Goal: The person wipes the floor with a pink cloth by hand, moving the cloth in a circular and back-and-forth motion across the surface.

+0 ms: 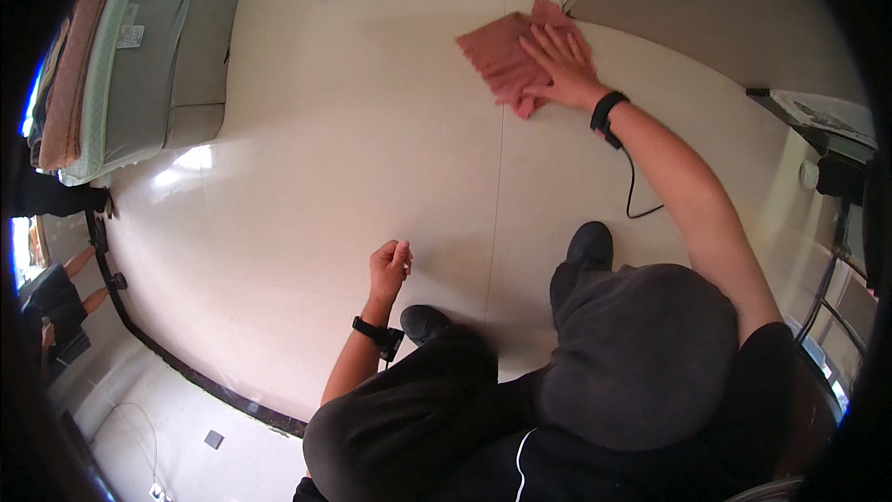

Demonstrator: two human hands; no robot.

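Note:
My right hand [560, 65] lies flat with spread fingers on a pink-red cloth [502, 58], pressing it onto the pale tiled floor [353, 130] far out in front of me. A black wristband with a trailing cable sits on that wrist. My left hand [389, 263] hangs near my left knee with its fingers curled in and nothing visible in it; it also wears a black wristband. I am crouched, my dark trousers and black shoes [587, 246] filling the lower part of the view.
A bed with a grey mattress and brown blanket [139, 46] stands at the upper left. A beige wall or cabinet panel [706, 9] runs along the upper right. Another person's legs [70, 288] show at the far left edge. A metal-framed stand [832, 251] is on the right.

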